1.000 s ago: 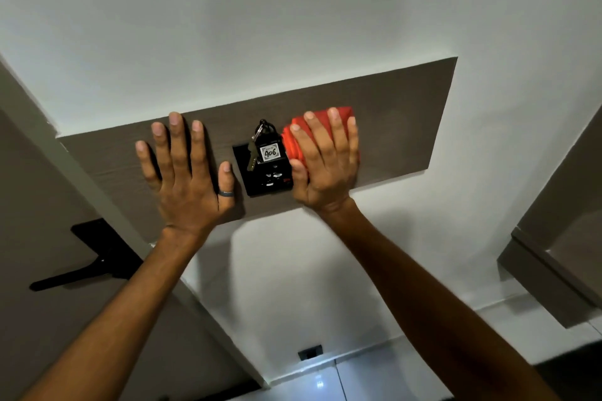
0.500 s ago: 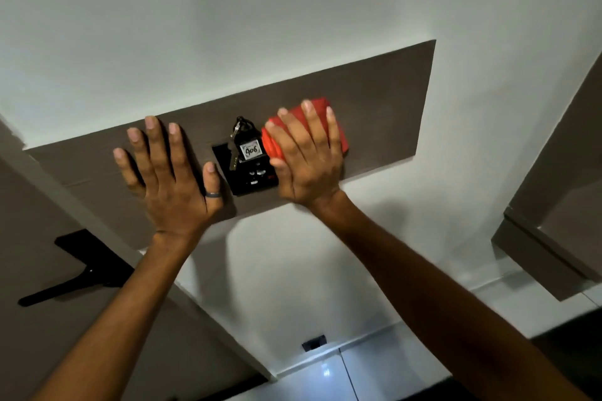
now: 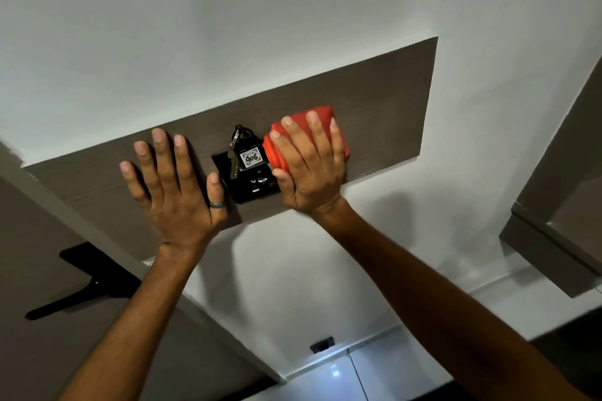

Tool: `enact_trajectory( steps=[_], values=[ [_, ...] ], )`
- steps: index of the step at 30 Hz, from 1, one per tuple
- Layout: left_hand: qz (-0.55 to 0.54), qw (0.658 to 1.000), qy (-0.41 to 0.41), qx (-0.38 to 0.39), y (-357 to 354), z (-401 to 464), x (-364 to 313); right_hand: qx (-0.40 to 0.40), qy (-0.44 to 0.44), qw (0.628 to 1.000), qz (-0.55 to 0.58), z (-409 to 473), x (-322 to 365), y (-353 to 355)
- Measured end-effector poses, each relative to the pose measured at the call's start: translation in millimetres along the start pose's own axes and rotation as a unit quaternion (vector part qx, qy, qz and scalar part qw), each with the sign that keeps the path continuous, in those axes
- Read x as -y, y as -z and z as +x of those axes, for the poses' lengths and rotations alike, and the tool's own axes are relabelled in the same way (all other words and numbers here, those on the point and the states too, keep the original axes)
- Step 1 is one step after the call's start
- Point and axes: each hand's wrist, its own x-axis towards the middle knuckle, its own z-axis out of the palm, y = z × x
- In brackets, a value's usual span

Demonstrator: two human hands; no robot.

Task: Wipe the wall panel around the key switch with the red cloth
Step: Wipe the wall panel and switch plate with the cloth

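Observation:
A long dark brown wall panel (image 3: 384,98) runs across the white wall. In its middle sits a black key switch (image 3: 254,185) with a key and a tag marked 406 (image 3: 251,158) hanging in it. My right hand (image 3: 309,169) lies flat on a folded red cloth (image 3: 321,115) and presses it to the panel just right of the switch. My left hand (image 3: 172,185), with a ring on the thumb, rests flat with spread fingers on the panel just left of the switch and holds nothing.
A door with a black lever handle (image 3: 84,283) stands at the lower left. A brown cabinet or frame (image 3: 560,205) juts out at the right. Low on the white wall is a small dark socket (image 3: 322,344), above a glossy tiled floor (image 3: 335,374).
The view has shifted slightly. My right hand and the red cloth have stayed beside the switch, sliding only a little along the panel. My left hand stays flat on the panel.

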Motion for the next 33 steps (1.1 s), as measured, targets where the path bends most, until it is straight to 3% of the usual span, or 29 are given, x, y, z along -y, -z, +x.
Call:
enact_trajectory(
  steps=[6, 11, 17, 21, 24, 28, 33],
  values=[
    [0.004, 1.0, -0.006, 0.003, 2, 0, 2, 0.039, 0.064, 0.996, -0.038, -39, -8, 24],
    [0.022, 0.997, -0.072, 0.009, 6, 0, 27, -0.001, 0.004, 1.0, -0.015, 3, 0, 1],
    [0.036, 0.998, -0.05, -0.005, 7, 0, 29, 0.047, 0.052, 0.997, -0.039, -43, -14, 40],
    [0.036, 0.999, -0.036, 0.001, 6, 0, 28, 0.058, -0.052, 0.994, 0.072, -44, 8, 50],
    [0.035, 0.999, -0.042, 0.005, 4, -1, 30, 0.032, 0.018, 0.997, 0.075, -33, 52, 32],
    [0.028, 0.999, -0.043, -0.001, 5, -2, 31, 0.01, 0.1, 0.995, -0.014, -17, 61, 4],
    [0.018, 0.999, -0.039, -0.005, 3, -2, 31, -0.054, -0.06, 0.996, -0.025, -30, 86, -21]
  ],
)
